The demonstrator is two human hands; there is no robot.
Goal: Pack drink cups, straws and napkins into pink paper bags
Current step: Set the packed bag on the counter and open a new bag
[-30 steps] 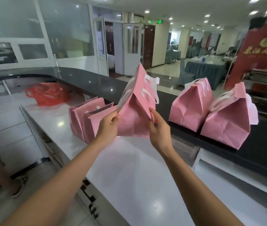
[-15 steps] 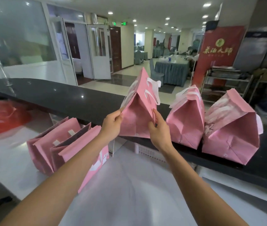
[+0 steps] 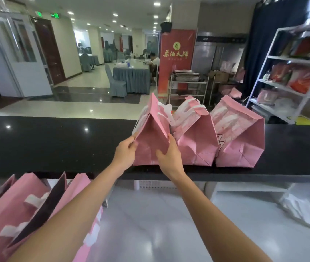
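At the near left corner of the white counter (image 3: 150, 224) I see a cluster of flat pink paper bags (image 3: 23, 210) standing on edge, white handles showing, partly behind my left forearm. Beyond it runs the raised black counter (image 3: 46, 144), and on its near edge, about midway along, sits the pink bag I am handling (image 3: 151, 137), upright with its folded top peaked and white handles drooping over it. My left hand (image 3: 125, 154) pinches that bag's left side edge between thumb and curled fingers. My right hand (image 3: 169, 157) grips the right side edge, thumb pressed on the near face and fingers wrapped behind. Just right of it, touching or nearly so, stands a second filled pink bag (image 3: 195, 137), and right of that a third pink bag (image 3: 239, 137) leaning leftward, both on the black counter's near edge. At the far right of the white counter lie white plastic bags (image 3: 305, 210), and behind the black counter stands a white shelf rack (image 3: 290, 59).
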